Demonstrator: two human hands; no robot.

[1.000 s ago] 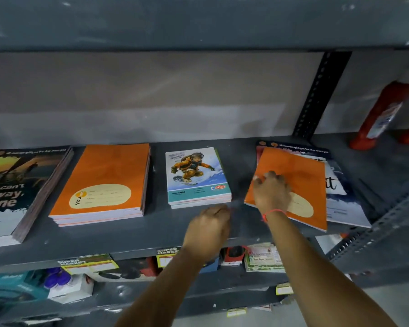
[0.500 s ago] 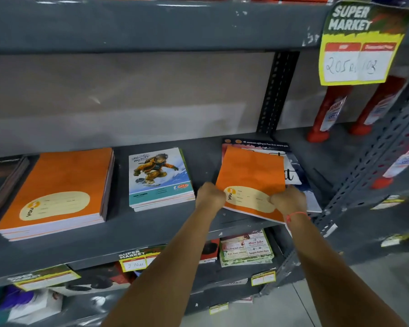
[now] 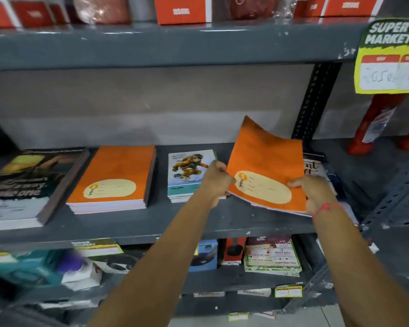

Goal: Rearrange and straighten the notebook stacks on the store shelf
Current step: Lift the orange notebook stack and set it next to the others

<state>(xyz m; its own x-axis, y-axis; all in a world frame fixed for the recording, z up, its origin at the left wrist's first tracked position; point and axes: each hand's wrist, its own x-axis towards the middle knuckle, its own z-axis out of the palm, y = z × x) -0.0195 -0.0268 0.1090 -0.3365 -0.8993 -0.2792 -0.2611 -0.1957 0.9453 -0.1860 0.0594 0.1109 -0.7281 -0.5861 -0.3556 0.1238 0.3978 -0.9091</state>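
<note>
An orange notebook (image 3: pixel 267 161) is lifted off the grey shelf (image 3: pixel 151 223), its far edge tilted up and curling. My left hand (image 3: pixel 216 179) grips its left edge and my right hand (image 3: pixel 314 190) grips its lower right corner. Under it lies a white and dark notebook stack (image 3: pixel 316 167), mostly hidden. To the left sit a small stack with a cartoon cover (image 3: pixel 190 174), an orange notebook stack (image 3: pixel 115 179) and a dark-covered stack (image 3: pixel 24 185).
A slotted black upright (image 3: pixel 313 100) stands behind the lifted notebook. Red bottles (image 3: pixel 376 123) stand at the right, under a yellow price sign (image 3: pixel 390 57). Red boxes (image 3: pixel 182 9) line the shelf above. Packaged goods fill the shelf below (image 3: pixel 272 258).
Both hands have taken the orange notebook by its edges and raised it off the right-hand stack, tilting its far edge upward. The view has shifted up and left.
</note>
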